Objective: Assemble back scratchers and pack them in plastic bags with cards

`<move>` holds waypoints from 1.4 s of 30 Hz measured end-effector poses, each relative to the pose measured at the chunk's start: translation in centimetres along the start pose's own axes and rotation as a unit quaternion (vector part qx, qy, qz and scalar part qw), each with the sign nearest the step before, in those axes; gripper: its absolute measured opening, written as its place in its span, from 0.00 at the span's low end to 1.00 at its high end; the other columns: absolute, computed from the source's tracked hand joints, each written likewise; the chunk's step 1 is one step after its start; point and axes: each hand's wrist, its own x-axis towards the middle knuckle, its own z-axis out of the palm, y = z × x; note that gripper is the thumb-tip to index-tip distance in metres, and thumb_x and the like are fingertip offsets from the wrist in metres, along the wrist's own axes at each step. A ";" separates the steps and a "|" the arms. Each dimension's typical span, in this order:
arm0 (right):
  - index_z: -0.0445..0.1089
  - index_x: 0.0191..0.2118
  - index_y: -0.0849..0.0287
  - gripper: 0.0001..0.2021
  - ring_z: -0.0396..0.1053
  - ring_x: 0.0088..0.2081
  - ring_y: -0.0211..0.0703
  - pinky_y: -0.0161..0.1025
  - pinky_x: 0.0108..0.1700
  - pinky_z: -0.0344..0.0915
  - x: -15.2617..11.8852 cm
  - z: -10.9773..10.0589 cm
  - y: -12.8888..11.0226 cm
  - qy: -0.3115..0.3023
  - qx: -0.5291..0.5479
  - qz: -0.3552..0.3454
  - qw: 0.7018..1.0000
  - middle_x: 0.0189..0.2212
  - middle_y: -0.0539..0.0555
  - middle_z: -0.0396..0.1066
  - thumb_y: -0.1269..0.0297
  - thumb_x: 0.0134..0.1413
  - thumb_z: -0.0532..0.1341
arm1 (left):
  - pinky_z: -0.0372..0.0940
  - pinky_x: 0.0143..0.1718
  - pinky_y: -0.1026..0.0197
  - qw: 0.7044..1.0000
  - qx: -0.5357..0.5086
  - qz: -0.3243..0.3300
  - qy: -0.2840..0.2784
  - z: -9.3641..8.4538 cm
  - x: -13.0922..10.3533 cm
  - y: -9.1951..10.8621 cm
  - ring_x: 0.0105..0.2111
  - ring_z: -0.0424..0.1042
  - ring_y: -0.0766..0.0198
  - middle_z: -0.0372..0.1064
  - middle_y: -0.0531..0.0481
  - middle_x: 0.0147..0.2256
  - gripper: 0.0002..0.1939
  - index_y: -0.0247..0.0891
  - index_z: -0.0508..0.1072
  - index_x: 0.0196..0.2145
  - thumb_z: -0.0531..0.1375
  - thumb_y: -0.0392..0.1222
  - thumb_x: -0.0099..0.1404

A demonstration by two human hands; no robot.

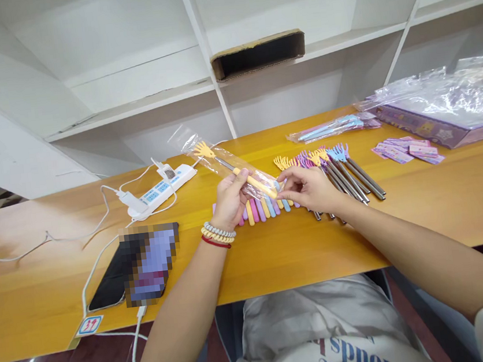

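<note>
The left hand (230, 202) clamps the yellow scratcher (251, 181) in its clear bag (183, 139), probably for steadiness; whether the right hand (308, 188) pinches the near end, I cannot tell.

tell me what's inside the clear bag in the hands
A yellow back scratcher appears to lie inside the clear bag, its pronged head, metal rod and handle showing. The left hand covers part of the bag, so whatever is behind it cannot be seen.
</note>
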 end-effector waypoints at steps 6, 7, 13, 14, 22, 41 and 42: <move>0.65 0.39 0.58 0.14 0.62 0.21 0.33 0.33 0.26 0.60 -0.3 0.1 0.6 0.017 -0.139 -0.060 0.988 0.20 0.47 0.66 0.55 0.51 0.63 | 0.68 0.27 0.64 1.000 0.016 -0.010 -0.010 1.1 -0.7 -0.4 0.24 0.72 0.66 0.72 0.48 0.25 0.13 0.32 0.71 0.31 0.65 0.46 0.55; 0.65 0.39 0.58 0.13 0.62 0.21 0.33 0.33 0.27 0.59 -0.4 0.2 0.7 0.019 -0.153 -0.065 0.986 0.20 0.48 0.67 0.55 0.51 0.62 | 0.68 0.27 0.64 1.000 0.019 -0.009 -0.010 1.1 -0.7 -0.4 0.24 0.72 0.66 0.72 0.48 0.25 0.13 0.31 0.71 0.31 0.65 0.45 0.55; 0.67 0.41 0.58 0.12 0.64 0.23 0.35 0.33 0.29 0.60 -0.6 0.5 0.9 0.056 -0.170 -0.087 0.980 0.23 0.50 0.69 0.58 0.53 0.61 | 0.70 0.33 0.61 0.999 0.021 0.006 -0.037 1.1 -0.6 -0.5 0.29 0.74 0.62 0.74 0.46 0.29 0.14 0.31 0.72 0.34 0.65 0.44 0.55; 0.67 0.41 0.59 0.12 0.64 0.24 0.35 0.34 0.29 0.60 -0.6 0.6 1.0 0.059 -0.170 -0.094 0.979 0.24 0.51 0.70 0.59 0.53 0.61 | 0.70 0.34 0.60 0.999 0.022 0.006 -0.040 1.1 -0.6 -0.6 0.30 0.74 0.62 0.74 0.45 0.30 0.14 0.31 0.71 0.34 0.64 0.45 0.55; 0.70 0.42 0.58 0.15 0.65 0.25 0.36 0.34 0.31 0.62 -0.6 0.8 0.9 0.015 -0.162 -0.105 0.981 0.25 0.51 0.70 0.55 0.52 0.62 | 0.68 0.23 0.62 0.996 0.020 -0.051 -0.068 1.5 -1.0 -0.6 0.24 0.73 0.61 0.73 0.46 0.26 0.14 0.33 0.71 0.32 0.64 0.48 0.55; 0.70 0.29 0.56 0.03 0.67 0.42 0.43 0.43 0.43 0.66 -0.1 -0.4 -0.6 -0.040 -0.104 -0.195 0.974 0.40 0.55 0.67 0.66 0.52 0.61 | 0.71 0.25 0.61 0.990 0.096 -0.033 -0.102 0.8 -0.8 0.5 0.27 0.76 0.58 0.74 0.43 0.30 0.16 0.34 0.70 0.37 0.65 0.46 0.54; 0.70 0.29 0.56 0.03 0.67 0.42 0.44 0.44 0.44 0.65 0.0 -0.3 -0.6 -0.026 -0.103 -0.186 0.977 0.40 0.55 0.67 0.65 0.52 0.61 | 0.70 0.24 0.62 0.988 0.101 -0.041 -0.113 1.0 -1.0 0.5 0.26 0.75 0.59 0.74 0.43 0.30 0.15 0.34 0.70 0.36 0.65 0.46 0.54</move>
